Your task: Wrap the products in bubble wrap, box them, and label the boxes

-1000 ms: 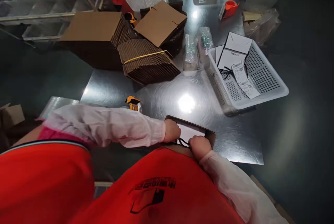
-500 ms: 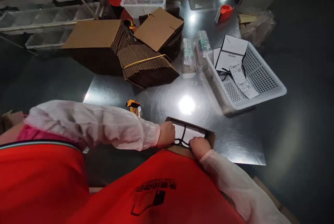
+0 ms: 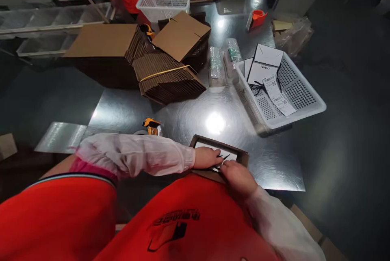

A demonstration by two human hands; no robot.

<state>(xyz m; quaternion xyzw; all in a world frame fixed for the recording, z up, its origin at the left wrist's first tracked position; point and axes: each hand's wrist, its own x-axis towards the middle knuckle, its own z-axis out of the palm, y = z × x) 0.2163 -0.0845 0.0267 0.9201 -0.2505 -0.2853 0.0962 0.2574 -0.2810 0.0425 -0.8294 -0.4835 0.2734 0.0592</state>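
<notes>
My left hand (image 3: 209, 158) and right hand (image 3: 239, 176) curl at the cord (image 3: 226, 157) (pinching it or not, I can't tell) over the white packet (image 3: 232, 156) inside the near carton (image 3: 243, 158); I judge that packet light, creasable, best held by its sides.

2 hands (image 3: 207, 158) (image 3: 239, 176) close together, half-curled

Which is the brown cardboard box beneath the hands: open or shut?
Open: no flap covers the top of the brown cardboard box, and a smooth white item shows between its walls.
</notes>
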